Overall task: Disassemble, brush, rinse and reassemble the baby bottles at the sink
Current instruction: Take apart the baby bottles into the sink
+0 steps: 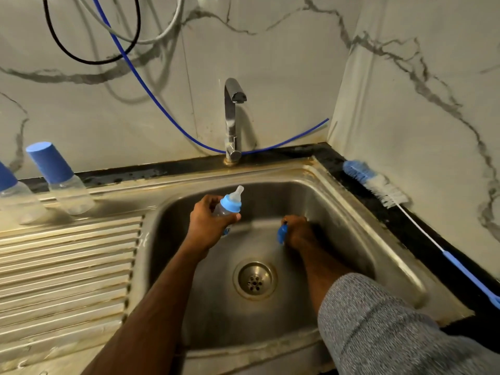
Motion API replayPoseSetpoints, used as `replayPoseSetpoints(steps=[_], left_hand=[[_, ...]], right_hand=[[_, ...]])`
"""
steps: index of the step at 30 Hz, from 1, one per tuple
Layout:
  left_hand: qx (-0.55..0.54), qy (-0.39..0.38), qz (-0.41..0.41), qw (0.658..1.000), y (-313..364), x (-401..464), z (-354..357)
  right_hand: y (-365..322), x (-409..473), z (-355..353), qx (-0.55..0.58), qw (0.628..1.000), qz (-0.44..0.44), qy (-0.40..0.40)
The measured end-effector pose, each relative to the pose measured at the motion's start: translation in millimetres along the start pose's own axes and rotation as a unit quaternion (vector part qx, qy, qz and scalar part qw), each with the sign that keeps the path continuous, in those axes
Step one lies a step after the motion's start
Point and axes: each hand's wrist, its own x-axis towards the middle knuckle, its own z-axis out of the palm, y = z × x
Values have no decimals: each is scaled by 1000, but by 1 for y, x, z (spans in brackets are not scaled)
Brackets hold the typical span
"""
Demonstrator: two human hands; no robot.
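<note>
Bottle [226, 205] gripped in left hand [207, 220], blue cap [281, 234] clutched in right hand [296, 230]; no legible writing.

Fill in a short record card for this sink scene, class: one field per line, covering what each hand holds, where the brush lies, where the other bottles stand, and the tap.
left hand: grips a baby bottle with blue collar and teat on, over the sink
right hand: holds a small blue part low in the basin; what it is cannot be told
bottle brush: lies on the dark counter right of the sink
capped bottles: stand on the drainboard, left
tap: no water visible
</note>
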Motion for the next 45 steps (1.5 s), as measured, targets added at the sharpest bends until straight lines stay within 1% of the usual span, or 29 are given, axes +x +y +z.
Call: replayPoseSetpoints(steps=[2,5,6,8,9,10,11,13,14,15,16,19,23,31,34,36,38,40,42,43,44,45], left_hand=[[-2,5,0,1000,1,0,-2],[2,11,6,1000,2,-2,-4],[7,11,13,1000,3,-3,-5],[21,10,30,999,5,-4,-6],[29,11,39,999,6,-5,-7],[37,12,48,998,6,-6,-8],[49,14,59,997,7,-6,-9],[76,17,83,993,8,-7,-11],[87,16,94,992,7,-7,-13],[96,12,104,990,7,-7,-13],[107,8,115,988,8,-8,-14],[138,3,152,979,11,-10,-16],[174,12,186,967,16,-11,-19],[175,-30,168,970,25,-11,-37],[148,-47,153,976,25,-11,-42],[117,-73,134,981,24,-10,-45],[85,-88,120,985,23,-10,-48],[71,-85,121,986,24,-12,-48],[61,-84,123,987,25,-13,-47],[60,-83,123,987,25,-13,-46],[65,-84,124,987,24,-13,-45],[69,-85,124,986,23,-12,-44]], right_hand=[[1,-1,2,-27,1000,-6,-3],[-2,-3,-1,3,1000,14,-6],[-6,-4,-6,3,1000,15,7],[-25,-9,-23,8,999,-19,43],[-36,-12,-33,50,997,-35,39],[-49,-17,-42,122,991,-47,21],[-62,-23,-52,194,979,-66,-15],[-86,-42,-66,303,938,-130,-104],[-95,-51,-70,341,917,-159,-131],[-103,-59,-69,361,905,-182,-136],[-109,-64,-67,367,901,-193,-124],[-121,-68,-59,322,919,-215,-71],[-123,-69,-60,309,927,-194,-80],[-126,-70,-68,271,927,-252,-66],[-124,-69,-69,262,921,-279,-69],[-122,-70,-73,267,910,-306,-83],[-120,-69,-78,301,891,-319,-113],[-114,-66,-79,354,864,-324,-154],[-108,-64,-78,410,837,-312,-185],[-108,-64,-77,429,833,-297,-184],[-109,-65,-75,433,841,-278,-165],[-112,-66,-73,420,859,-259,-135]])
